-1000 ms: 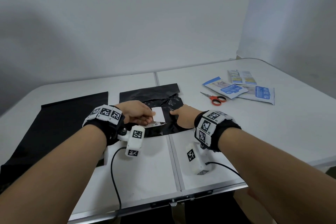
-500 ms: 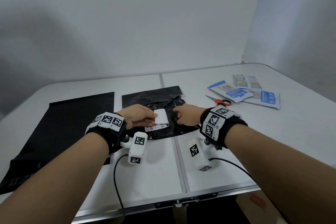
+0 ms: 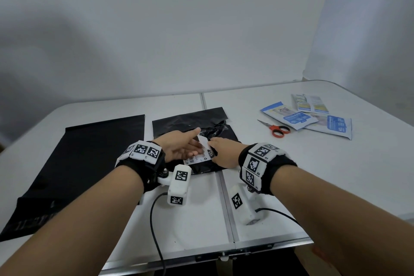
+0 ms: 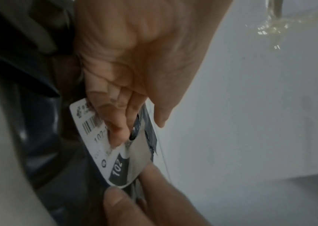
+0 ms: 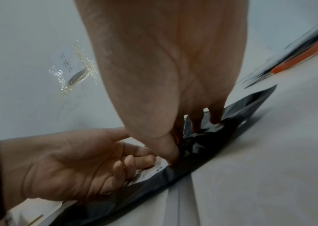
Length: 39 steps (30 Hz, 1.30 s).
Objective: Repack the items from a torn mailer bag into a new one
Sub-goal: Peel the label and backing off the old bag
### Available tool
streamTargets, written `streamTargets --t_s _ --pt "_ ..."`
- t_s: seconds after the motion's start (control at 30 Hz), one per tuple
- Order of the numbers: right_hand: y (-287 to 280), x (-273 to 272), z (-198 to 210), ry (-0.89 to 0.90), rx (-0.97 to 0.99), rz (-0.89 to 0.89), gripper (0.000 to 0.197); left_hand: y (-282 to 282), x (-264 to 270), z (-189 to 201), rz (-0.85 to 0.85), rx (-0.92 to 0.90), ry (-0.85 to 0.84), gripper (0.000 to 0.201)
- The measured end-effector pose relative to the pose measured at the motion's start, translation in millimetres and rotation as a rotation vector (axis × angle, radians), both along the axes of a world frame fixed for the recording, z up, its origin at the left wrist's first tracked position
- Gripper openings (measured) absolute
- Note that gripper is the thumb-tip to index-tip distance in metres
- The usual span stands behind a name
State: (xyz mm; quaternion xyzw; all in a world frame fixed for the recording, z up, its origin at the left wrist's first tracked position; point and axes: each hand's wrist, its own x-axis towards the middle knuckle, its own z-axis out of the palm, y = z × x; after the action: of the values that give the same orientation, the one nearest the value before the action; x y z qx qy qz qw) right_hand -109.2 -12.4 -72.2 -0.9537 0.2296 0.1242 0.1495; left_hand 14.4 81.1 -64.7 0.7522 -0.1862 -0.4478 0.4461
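Head view, lower centre: the left hand [image 3: 179,148] and right hand [image 3: 224,152] meet over the crumpled black mailer bag [image 3: 192,123] on the white table [image 3: 336,175]. Left grip pinches the half-peeled white label [image 4: 104,146]; right grip presses its fingertips [image 5: 173,154] onto the bag beside it. Another flat black bag [image 3: 89,159] lies left; scissors [image 3: 277,130] and packets [image 3: 291,116] lie at right.
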Motion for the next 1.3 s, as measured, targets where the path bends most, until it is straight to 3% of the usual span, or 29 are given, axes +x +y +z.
streamTargets --t_s 0.17,0.27,0.57,0.8,1.3 --pt "0 -4 0 -0.039 0.002 -0.026 0.041 -5 -3 -5 -0.005 0.084 -0.113 0.021" --pt "0 -9 1 -0.043 -0.003 -0.061 0.064 -4 -2 -6 0.001 0.084 -0.15 0.016" --pt "6 0 4 0.142 -0.136 -0.051 0.059 2 3 -12 -0.031 -0.018 -0.222 0.021" --pt "11 6 -1 0.179 -0.132 -0.097 0.067 13 3 -12 0.003 -0.068 -0.221 0.025" --pt "13 11 0 0.191 -0.141 -0.136 0.063 45 24 -6 0.027 -0.054 -0.222 0.029"
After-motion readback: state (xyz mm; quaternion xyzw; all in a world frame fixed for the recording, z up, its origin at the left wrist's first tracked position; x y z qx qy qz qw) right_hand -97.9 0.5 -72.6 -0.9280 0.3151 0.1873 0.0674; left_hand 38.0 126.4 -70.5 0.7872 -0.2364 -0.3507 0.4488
